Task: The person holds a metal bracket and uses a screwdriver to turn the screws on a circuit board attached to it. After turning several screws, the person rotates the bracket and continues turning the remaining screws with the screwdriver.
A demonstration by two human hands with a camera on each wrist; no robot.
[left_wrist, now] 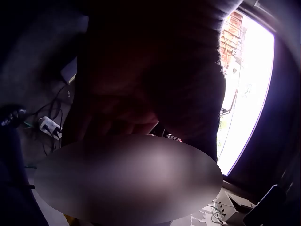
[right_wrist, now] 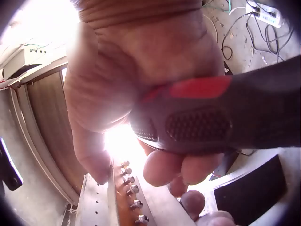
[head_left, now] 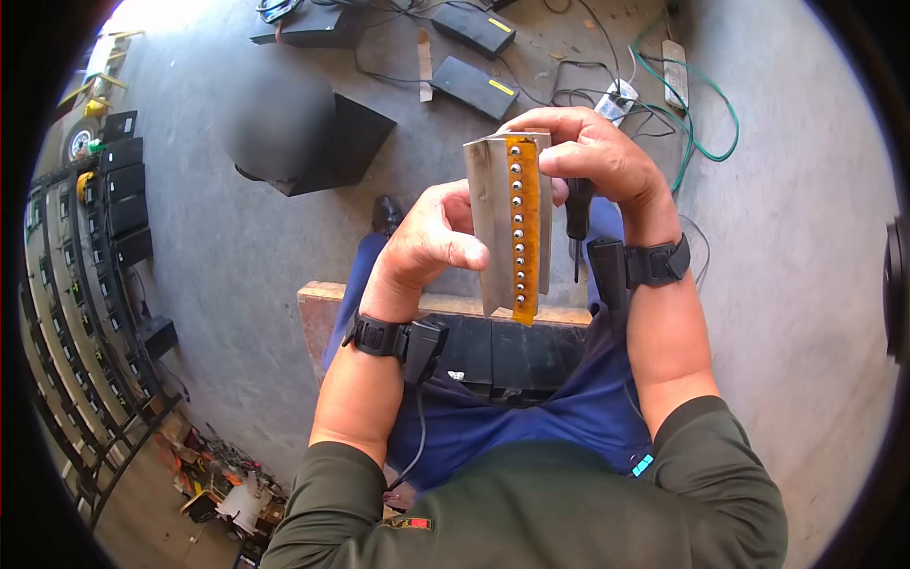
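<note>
Held up in front of the person is a grey metal channel (head_left: 489,223) with an orange strip (head_left: 524,237) along it, set with a row of small screws (right_wrist: 136,204). On its left side the left hand (head_left: 431,232) grips it, thumb lying across the near face. In the left wrist view that hand (left_wrist: 150,75) is dark and the channel is hidden. The right hand (head_left: 602,156) holds the channel's top right edge between thumb and fingers. Tucked into the same palm is a screwdriver (right_wrist: 202,113) with a black and red grip, its thin shaft pointing down.
Below the hands a black case (head_left: 464,346) lies between the legs beside a wooden board (head_left: 318,308). Black boxes (head_left: 474,85), cables and a white power strip (head_left: 616,102) lie on the floor ahead. A rack (head_left: 71,294) stands at the left.
</note>
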